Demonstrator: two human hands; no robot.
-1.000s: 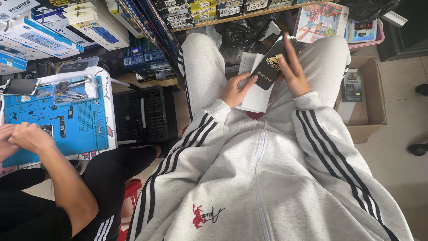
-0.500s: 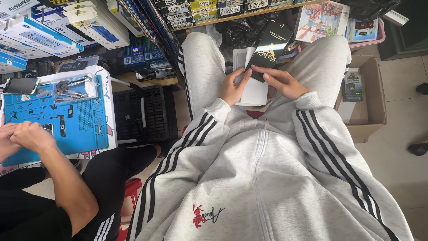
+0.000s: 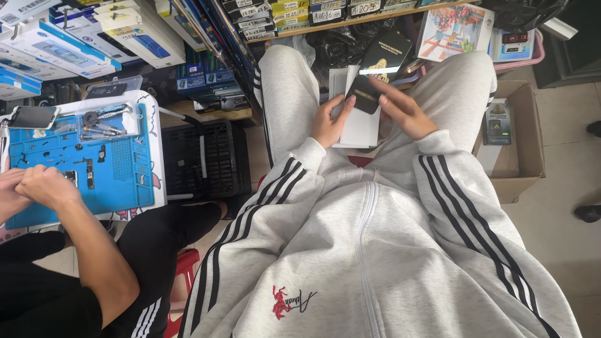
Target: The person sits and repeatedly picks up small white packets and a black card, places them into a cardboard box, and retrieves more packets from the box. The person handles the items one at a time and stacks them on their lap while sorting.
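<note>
I sit with a flat white box (image 3: 360, 125) lying on my lap between my knees. A slim black packet (image 3: 377, 69) with gold print rests on top of it, tilted up to the right. My left hand (image 3: 330, 119) grips the left edge of the white box, its fingertips touching the black packet's lower end. My right hand (image 3: 404, 111) lies on the black packet's right side, fingers stretched along it and holding it. Both sleeves are grey with black stripes.
A co-worker's hands (image 3: 31, 188) work at a blue repair mat (image 3: 81, 169) with small tools and a phone on the left. A black crate (image 3: 200, 159) stands beside my left leg. A cardboard box (image 3: 516, 150) sits at right. Shelves of boxed goods (image 3: 138, 31) lie ahead.
The black packet was first held up in my right hand; it has come down onto the white box, and my right hand has flattened over it.
</note>
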